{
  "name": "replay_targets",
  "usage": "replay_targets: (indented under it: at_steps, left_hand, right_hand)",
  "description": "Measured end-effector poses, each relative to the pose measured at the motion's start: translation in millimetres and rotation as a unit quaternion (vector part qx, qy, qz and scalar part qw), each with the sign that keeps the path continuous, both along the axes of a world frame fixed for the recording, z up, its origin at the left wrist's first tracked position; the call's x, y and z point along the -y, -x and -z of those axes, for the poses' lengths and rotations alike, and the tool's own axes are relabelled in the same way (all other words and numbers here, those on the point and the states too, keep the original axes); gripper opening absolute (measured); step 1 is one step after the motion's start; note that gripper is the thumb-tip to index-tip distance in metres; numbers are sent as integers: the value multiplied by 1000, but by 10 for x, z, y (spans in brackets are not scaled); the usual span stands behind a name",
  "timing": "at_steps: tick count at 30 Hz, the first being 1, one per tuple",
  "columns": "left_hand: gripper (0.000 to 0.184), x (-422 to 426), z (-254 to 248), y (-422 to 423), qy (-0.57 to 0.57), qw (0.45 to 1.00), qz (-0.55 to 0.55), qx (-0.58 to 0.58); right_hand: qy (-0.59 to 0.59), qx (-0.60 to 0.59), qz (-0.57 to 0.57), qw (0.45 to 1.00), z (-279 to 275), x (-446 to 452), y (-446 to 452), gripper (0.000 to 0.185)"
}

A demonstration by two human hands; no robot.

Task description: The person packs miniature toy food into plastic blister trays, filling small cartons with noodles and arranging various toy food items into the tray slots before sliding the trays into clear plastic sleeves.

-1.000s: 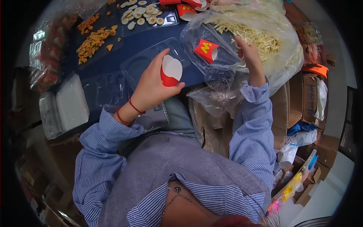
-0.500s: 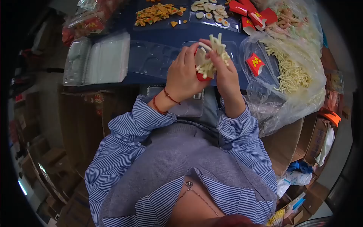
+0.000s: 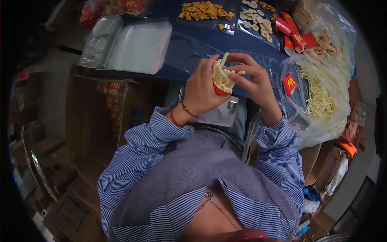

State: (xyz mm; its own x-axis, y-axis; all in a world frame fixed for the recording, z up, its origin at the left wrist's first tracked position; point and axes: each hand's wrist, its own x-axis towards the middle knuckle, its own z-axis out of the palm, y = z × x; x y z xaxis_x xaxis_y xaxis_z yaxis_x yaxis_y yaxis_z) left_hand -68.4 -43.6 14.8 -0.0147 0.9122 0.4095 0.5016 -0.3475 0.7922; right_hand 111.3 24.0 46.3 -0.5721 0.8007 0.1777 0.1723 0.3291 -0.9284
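My left hand (image 3: 197, 90) is wrapped round a small red fries carton (image 3: 220, 91), tilted above my lap at the table's front edge. Pale french fries (image 3: 221, 76) stick out of its top, one of them longer and upright. My right hand (image 3: 259, 85) arches over the fries from the right, thumb and fingertips closed on some of the sticks. To the right, a clear plastic bag (image 3: 300, 128) holds a heap of loose fries (image 3: 320, 99). A flat red carton with a yellow letter (image 3: 289, 84) lies on that bag.
On the blue table (image 3: 252, 43) lie orange wedge pieces (image 3: 205, 11), white-and-yellow egg-like discs (image 3: 258, 19) and several red cartons (image 3: 297, 40). Stacked clear plastic packaging (image 3: 139, 46) stands at left. A clear case (image 3: 219, 115) rests on my lap, and a cardboard box (image 3: 92, 121) is at lower left.
My right hand has loosened from round the bunch of fries to fingertips arched over it. The fries stand more upright in the carton. The view has shifted, so the table appears farther right.
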Motion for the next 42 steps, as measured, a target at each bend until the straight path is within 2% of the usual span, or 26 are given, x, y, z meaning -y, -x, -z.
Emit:
replay_targets:
  at_steps: [1,3,4,5,6,7,9,10,12,13,14,16,17,19,22,24,26,30,32,33,35,36,38,42]
  left_hand:
    - [85,-5,2,41,1,1000,-7,-3]
    - [85,-29,8,105,-73,997,0,-35]
    - [82,-35,-6,168,-81,995,-6,-64]
    - [82,-53,-7,251,-80,995,-7,-66]
    - [80,-93,-4,355,-72,989,-43,-124]
    - [78,-156,7,459,-64,978,-79,-182]
    - [70,-378,113,659,-12,963,-161,-215]
    - [68,-498,174,758,11,949,-196,-247]
    - [66,-662,355,824,11,936,-217,-278]
    - [68,-700,412,845,-8,924,-226,-310]
    - [70,-724,473,858,-25,910,-233,-341]
    - [69,-689,508,927,-39,926,-207,-312]
    - [68,-667,533,975,-50,941,-180,-282]
    - [66,-660,663,1085,-43,946,-151,-283]
    - [61,-612,718,1081,-31,946,-127,-297]
    - [57,-599,705,1056,-29,941,-121,-314]
    - [53,-597,725,1059,-37,939,-104,-325]
    - [46,-633,798,1101,-83,929,-74,-354]
    - [40,-640,802,1099,-52,954,-44,-293]
    - [40,-636,786,1094,-51,954,-45,-292]
    - [38,-647,744,1083,-40,970,-56,-234]
    - [38,-658,742,1069,-40,970,-56,-233]
    - [39,-685,731,1046,-82,960,-79,-254]
    - [39,-697,728,1051,-79,949,-60,-300]
  right_hand:
    - [-25,28,-13,999,2,20,89,25]
    - [-100,102,-48,989,67,21,249,25]
    - [-99,100,-51,989,92,-15,324,25]
    - [-45,87,-78,992,97,-59,408,24]
    - [8,75,-106,992,107,-120,473,23]
    - [34,22,-88,995,165,-197,521,23]
    - [93,-60,22,994,213,-248,669,24]
    - [-74,51,48,995,262,-252,701,27]
    - [-211,189,33,959,462,-182,795,31]
    - [-295,244,45,923,536,-113,835,36]
    - [-295,243,45,923,604,-67,855,36]
    - [-393,301,74,866,699,-19,868,39]
    - [-390,301,77,867,724,-33,856,39]
    - [-334,221,85,913,717,-78,849,40]
    - [-299,279,149,900,589,-327,1008,40]
    - [-318,271,167,893,721,-594,1134,33]
    - [-355,285,99,885,867,-775,1217,27]
    - [-429,261,42,864,871,-785,1282,23]
    - [-483,234,-4,844,913,-725,1243,23]
    - [-483,235,-6,844,902,-700,1222,23]
    - [-388,252,-2,886,872,-660,1184,19]
    - [-389,253,-2,886,826,-634,1203,19]
    - [-311,298,-8,902,722,-588,1281,21]
    - [-234,257,44,937,817,-591,1298,23]
